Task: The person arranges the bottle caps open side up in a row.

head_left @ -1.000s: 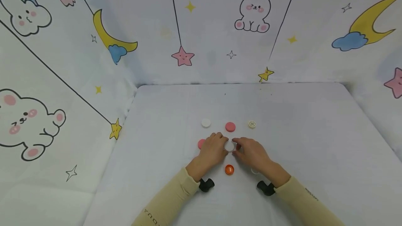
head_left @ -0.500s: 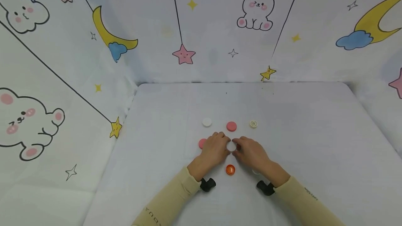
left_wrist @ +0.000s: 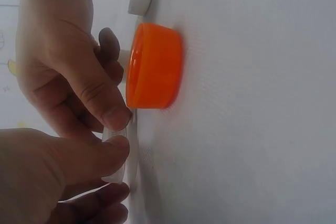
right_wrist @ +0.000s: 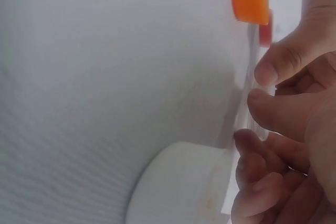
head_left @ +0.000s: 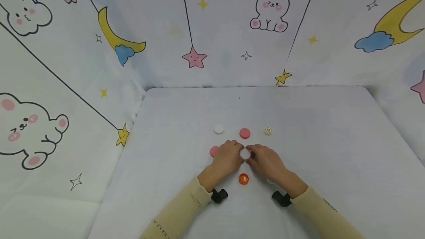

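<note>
A whitish, translucent bottle cap (head_left: pixel 245 153) is pinched from both sides by my two hands, in the middle of a group of caps. My left hand (head_left: pixel 227 160) holds its left edge and my right hand (head_left: pixel 267 162) its right edge. Ridges show on the cap's side (left_wrist: pixel 114 176) between the thumbs in the left wrist view. Toward me lies an orange cap (head_left: pixel 244 179), hollow side up. A pink cap (head_left: pixel 213 151) is partly hidden behind my left hand. My right wrist covers most of a white cap (head_left: pixel 270 181), which looms large (right_wrist: pixel 178 187) in the right wrist view.
Beyond my hands a white cap (head_left: pixel 218 129), a pink cap (head_left: pixel 244 133) and a pale yellow cap (head_left: pixel 268 131) form a row. All lie on a white cloth-covered table (head_left: pixel 172 121). A cartoon-printed curtain (head_left: pixel 225 28) stands behind and at the sides.
The whole view has shifted slightly with the head. Both hands keep their pinch on the translucent bottle cap, with hardly any movement, and the other caps lie where they were.
</note>
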### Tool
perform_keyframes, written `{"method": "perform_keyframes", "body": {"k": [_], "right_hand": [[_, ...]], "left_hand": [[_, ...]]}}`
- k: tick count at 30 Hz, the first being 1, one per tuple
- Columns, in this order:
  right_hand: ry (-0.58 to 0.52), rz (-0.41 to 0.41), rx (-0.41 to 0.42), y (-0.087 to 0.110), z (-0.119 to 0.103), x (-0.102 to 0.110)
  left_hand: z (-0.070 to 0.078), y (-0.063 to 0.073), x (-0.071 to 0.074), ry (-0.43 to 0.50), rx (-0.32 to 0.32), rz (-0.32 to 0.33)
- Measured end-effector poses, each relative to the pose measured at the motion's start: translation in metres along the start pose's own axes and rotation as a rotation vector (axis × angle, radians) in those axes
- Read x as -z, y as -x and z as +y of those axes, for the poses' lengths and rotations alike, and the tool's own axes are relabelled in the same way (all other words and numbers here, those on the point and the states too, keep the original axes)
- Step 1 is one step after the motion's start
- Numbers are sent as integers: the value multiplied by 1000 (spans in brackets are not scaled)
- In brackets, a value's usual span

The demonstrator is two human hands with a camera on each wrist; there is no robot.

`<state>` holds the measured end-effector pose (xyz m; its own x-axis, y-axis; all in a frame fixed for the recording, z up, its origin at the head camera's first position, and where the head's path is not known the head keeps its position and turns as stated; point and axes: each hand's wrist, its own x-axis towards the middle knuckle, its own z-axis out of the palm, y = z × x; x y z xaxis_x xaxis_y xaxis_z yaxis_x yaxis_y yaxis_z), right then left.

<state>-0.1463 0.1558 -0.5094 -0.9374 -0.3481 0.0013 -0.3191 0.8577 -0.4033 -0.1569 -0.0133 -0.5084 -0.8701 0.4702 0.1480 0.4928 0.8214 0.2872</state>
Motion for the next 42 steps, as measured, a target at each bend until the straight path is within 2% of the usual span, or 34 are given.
{"method": "perform_keyframes", "body": {"k": [4, 11, 16, 21, 33, 36, 42], "right_hand": [[-6, -1, -4, 1, 0, 1], [-4, 11, -4, 0, 0, 1], [-15, 60, 13, 4, -2, 3], [-19, 121, 41, 6, -1, 1], [-83, 212, 62, 6, 0, 1], [-89, 228, 65, 5, 0, 2], [-99, 258, 78, 5, 1, 3]], "left_hand": [[0, 0, 0, 32, 10, -4], [-1, -3, -1, 64, 45, -49], [0, -2, -1, 99, 82, -59], [1, -2, -1, 113, 75, -39], [2, -1, -1, 184, 48, 2], [2, -1, 0, 221, 65, -1], [3, -3, 2, 358, 137, -13]]}}
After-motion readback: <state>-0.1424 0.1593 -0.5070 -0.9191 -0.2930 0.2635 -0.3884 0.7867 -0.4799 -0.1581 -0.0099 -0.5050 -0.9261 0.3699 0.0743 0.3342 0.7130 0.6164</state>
